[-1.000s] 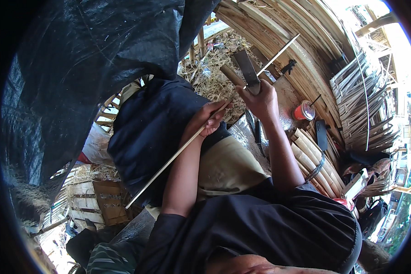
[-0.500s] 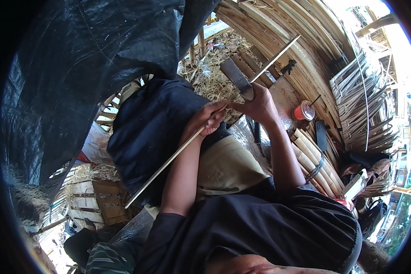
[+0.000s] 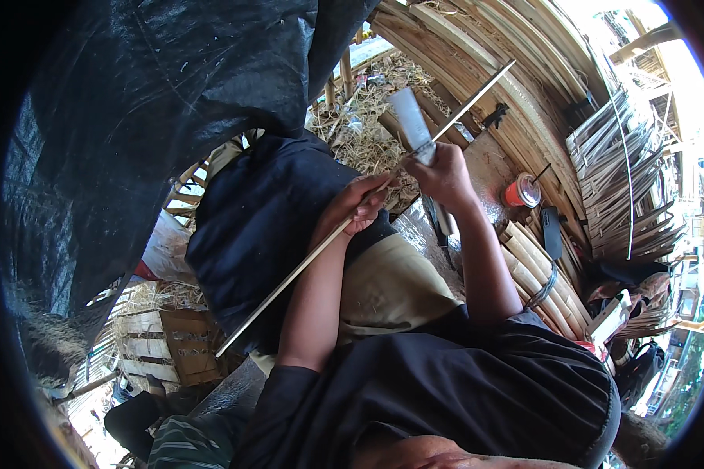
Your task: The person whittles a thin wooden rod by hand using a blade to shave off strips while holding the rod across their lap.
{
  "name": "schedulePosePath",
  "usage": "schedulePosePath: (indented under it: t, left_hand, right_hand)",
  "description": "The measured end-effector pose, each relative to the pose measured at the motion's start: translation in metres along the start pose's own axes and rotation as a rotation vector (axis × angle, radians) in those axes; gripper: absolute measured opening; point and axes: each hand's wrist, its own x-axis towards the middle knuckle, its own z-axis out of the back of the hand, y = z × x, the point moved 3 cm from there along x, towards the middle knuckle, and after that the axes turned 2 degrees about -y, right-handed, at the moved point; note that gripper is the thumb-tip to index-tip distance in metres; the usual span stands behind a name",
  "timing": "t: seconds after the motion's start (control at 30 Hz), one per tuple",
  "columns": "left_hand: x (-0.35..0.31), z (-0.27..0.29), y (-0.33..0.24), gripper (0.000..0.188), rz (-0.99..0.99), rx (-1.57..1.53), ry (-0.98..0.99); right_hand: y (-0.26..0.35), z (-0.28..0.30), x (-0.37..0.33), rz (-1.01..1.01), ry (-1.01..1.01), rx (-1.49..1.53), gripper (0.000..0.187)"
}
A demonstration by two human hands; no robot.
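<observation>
A long, thin bamboo strip (image 3: 285, 282) runs slantwise from beside my left forearm up past both hands to the upper right. My left hand (image 3: 357, 205) is closed round it near the middle, above the dark cloth (image 3: 262, 215) over my lap. Just beyond, my right hand (image 3: 446, 178) grips a knife whose broad, light-catching blade (image 3: 409, 116) points up and away, crossing the strip. Part of the handle shows below the right hand; my fingers hide the rest. Where the blade meets the strip, I cannot tell how firmly they touch.
Shavings (image 3: 368, 117) litter the ground ahead. Long wooden slats (image 3: 477, 47) lie at the upper right. On the right are a red tub (image 3: 522, 191), a dark phone (image 3: 551, 232) and a tied bamboo bundle (image 3: 536, 270). A black sheet (image 3: 172, 94) hangs at the left.
My right hand has turned the knife, so its blade now shows a bright face and stands more upright. The strip and my left hand are almost where they were.
</observation>
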Motion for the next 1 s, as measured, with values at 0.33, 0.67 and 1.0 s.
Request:
schedulePosePath:
  t: [0.33,0.67,1.0]
  left_hand:
    - [0.001,0.003,0.0,0.03,-0.021,-0.006,-0.002]
    - [0.0,0.005,0.0,0.029,-0.026,-0.047,-0.022]
    - [0.001,0.008,0.001,0.029,0.027,-0.104,0.025]
  right_hand:
    - [-0.002,0.018,-0.008,-0.247,0.118,0.535,0.013]
    - [-0.014,0.009,-0.031,-0.566,0.569,0.753,0.032]
    - [-0.026,0.026,-0.016,-0.564,0.22,0.654,0.029]
